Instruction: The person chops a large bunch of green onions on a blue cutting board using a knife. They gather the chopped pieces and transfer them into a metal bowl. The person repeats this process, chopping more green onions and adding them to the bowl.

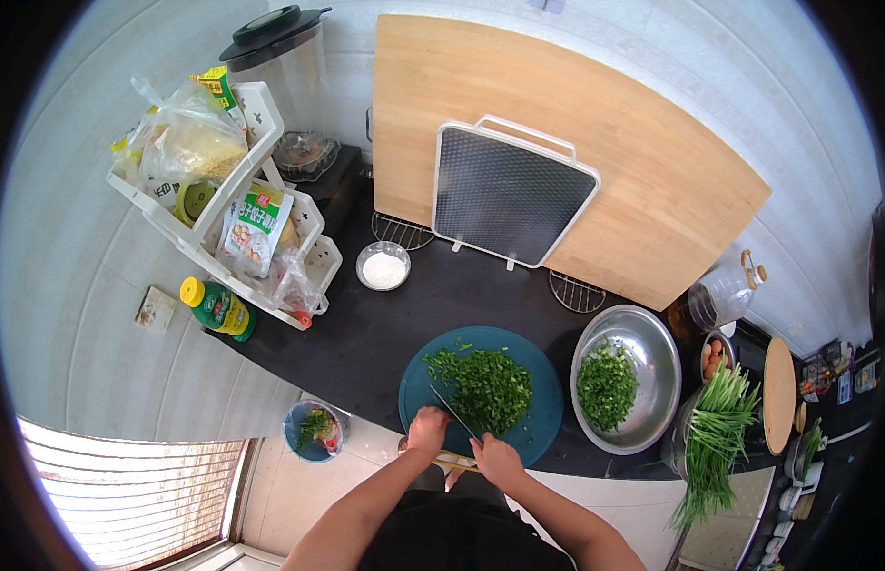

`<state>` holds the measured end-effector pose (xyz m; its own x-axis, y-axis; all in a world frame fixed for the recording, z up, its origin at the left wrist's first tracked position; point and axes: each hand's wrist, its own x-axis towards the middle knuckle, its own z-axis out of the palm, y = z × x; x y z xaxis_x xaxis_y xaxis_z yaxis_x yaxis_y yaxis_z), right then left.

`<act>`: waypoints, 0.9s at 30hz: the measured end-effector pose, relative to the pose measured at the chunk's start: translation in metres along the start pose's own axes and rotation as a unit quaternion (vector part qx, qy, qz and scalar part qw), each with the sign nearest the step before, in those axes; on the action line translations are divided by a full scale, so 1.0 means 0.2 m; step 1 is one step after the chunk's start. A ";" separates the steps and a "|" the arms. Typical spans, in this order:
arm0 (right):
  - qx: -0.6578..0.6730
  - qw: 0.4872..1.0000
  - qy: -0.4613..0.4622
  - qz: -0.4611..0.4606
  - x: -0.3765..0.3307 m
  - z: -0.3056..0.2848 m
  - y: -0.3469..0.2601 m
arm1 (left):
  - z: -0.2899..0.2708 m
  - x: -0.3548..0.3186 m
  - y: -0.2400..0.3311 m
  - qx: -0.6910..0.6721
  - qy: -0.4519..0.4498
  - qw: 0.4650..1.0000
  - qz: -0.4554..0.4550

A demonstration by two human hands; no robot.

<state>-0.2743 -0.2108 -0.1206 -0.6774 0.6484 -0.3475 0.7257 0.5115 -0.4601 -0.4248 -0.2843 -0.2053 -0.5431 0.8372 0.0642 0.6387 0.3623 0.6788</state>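
A heap of chopped green chives (493,388) lies on a round teal cutting board (542,433) at the counter's front edge. My right hand (500,462) is closed round the handle end of a knife (450,409). Its thin blade slants up and left along the heap's left side. My left hand (428,430) is at the board's lower left, next to the blade, with its fingers curled in. Whatever those fingers may hold is hidden. To the right of the board, a steel bowl (658,381) contains more chopped chives (606,385).
Whole long chives (718,438) overhang the counter's right edge, near eggs (715,358) and an oil jug (723,295). Behind stand a dark board (509,190), a bowl of white powder (383,268) and a white rack (241,224). A bin (304,443) sits below left.
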 end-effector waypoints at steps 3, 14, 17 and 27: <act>-0.021 0.999 -0.024 -0.002 0.03 0.03 -0.02 | 0.02 0.00 -0.02 -0.009 0.018 1.000 0.009; 0.120 0.987 0.060 0.095 0.24 0.05 -0.07 | -0.09 -0.02 0.04 0.063 0.049 0.988 0.133; 0.142 0.983 0.058 0.101 0.18 0.00 -0.02 | -0.16 -0.02 0.12 0.106 0.044 0.985 0.125; 0.060 0.998 0.018 0.022 -0.01 -0.04 0.00 | -0.10 -0.05 0.03 -0.035 0.068 0.997 0.028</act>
<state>-0.2716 -0.2074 -0.1126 -0.6391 0.6894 -0.3410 0.7334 0.4127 -0.5403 -0.4254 -0.2988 -0.1877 -0.5798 0.7904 0.1980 0.6332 0.2842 0.7199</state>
